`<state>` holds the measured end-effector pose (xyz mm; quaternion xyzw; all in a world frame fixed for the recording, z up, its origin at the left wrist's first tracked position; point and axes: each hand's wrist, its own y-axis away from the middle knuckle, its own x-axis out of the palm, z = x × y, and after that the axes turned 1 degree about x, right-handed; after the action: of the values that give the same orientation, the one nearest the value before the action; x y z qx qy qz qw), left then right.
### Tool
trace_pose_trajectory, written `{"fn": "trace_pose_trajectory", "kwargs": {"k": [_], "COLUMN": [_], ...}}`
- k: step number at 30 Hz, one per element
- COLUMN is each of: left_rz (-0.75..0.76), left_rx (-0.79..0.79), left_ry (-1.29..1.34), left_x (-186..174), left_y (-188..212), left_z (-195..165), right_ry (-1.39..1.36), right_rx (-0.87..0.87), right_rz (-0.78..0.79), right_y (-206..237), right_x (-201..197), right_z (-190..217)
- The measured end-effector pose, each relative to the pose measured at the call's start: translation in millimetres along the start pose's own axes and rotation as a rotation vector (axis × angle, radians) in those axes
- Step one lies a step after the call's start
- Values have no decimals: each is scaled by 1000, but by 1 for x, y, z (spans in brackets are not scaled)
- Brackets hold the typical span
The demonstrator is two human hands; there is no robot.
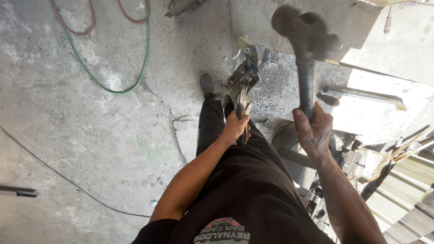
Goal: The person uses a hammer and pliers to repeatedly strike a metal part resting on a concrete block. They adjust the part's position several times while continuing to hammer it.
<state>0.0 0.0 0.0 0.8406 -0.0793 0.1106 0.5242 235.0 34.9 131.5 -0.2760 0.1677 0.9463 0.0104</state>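
My left hand (235, 128) grips the handles of locking pliers (242, 106), whose jaws clamp a small bent metal bracket (245, 71) resting on a rough dark metal block (282, 79). My right hand (313, 129) is closed round the shaft of a heavy dark hammer (304, 34), raised high so its blurred head hangs above and right of the bracket. My foot in a grey shoe (207, 83) stands just left of the clamped piece.
Green and red hoses (118, 89) loop over the cracked concrete floor at top left. A thin black cable (54, 171) crosses the lower left. A shiny metal pipe (364, 95) lies right of the block; scrap parts and corrugated sheet (402, 180) crowd the right edge.
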Motion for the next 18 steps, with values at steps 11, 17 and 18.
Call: {"fn": "trace_pose_trajectory", "kwargs": {"k": [11,17,18], "left_rz": [-100,-80,-88], "left_rx": [48,17,23], "left_ry": [-135,-143,-133], "left_x": [12,7,8], "left_y": [11,1,0], "left_z": [-15,-11,-14], "right_ry": [314,278,273], "right_rx": [205,384,436], "right_rz": [179,9,17], "right_y": [-46,-5,-5], "right_x": [28,20,18], "right_z": [-53,-52,-49]}}
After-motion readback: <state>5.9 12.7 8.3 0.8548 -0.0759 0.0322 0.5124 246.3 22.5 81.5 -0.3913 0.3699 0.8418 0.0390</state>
